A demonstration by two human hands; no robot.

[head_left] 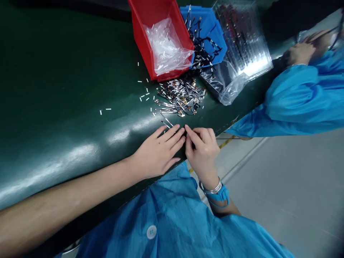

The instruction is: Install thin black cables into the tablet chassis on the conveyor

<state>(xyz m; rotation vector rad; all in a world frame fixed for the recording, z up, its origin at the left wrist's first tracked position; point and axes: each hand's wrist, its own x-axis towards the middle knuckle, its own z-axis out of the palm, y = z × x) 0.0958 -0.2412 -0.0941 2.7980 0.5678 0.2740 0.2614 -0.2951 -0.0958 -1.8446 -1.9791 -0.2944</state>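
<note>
At the near edge of the dark green tabletop [53, 107], your left hand [157, 152] lies flat and open with its fingers spread, holding nothing, its fingertips [178, 132] just beside a few loose thin metal strips [165, 123]. Your right hand [201, 152], with a metal bangle [213, 188] and a blue wrist strap [220, 195] at its wrist, is pinched closed, thumb and forefinger meeting right by your left fingertips. Anything between them is too small to tell. Just beyond your hands sits a heap of tangled metal strips [180, 96], with tiny white pieces [143, 94] scattered to its left. Toward the far edge stand a red plastic bin [139, 43] holding a clear plastic bag [166, 46], and a blue plastic bin [216, 36] holding dark wires [200, 46]. Beside that lies a clear bag of parts [236, 46]. At the right, a co-worker's hand [299, 53] extends from a blue sleeve [301, 100].
</note>
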